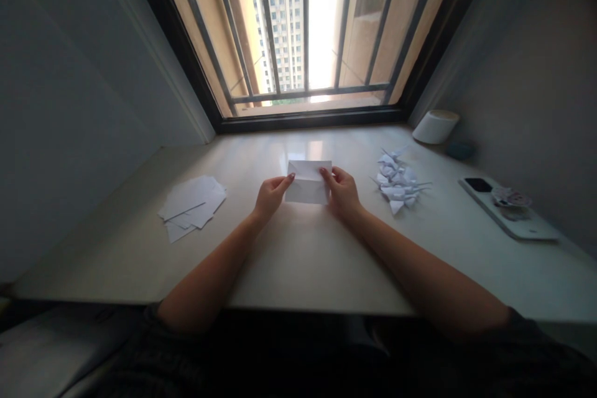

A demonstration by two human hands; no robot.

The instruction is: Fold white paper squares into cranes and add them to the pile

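Observation:
A white sheet of paper [308,189] with a crease across its middle is held up between both hands, above the pale ledge. My left hand [273,193] pinches its left edge, thumb on top. On the opposite edge my right hand [344,189] grips the paper the same way, its thumb near the upper corner. Fingers behind the sheet are hidden. To the left lies a loose stack of white paper sheets [193,202]. A heap of small folded paper figures [398,180] with pointed tips sits right of my right hand.
A phone [508,211] with a round grip on its back lies on the ledge [298,261] at the right. Behind it, by the wall, are a white cup-like object [436,126] and a dark small item [461,149]. A barred window [308,119] stands at the back.

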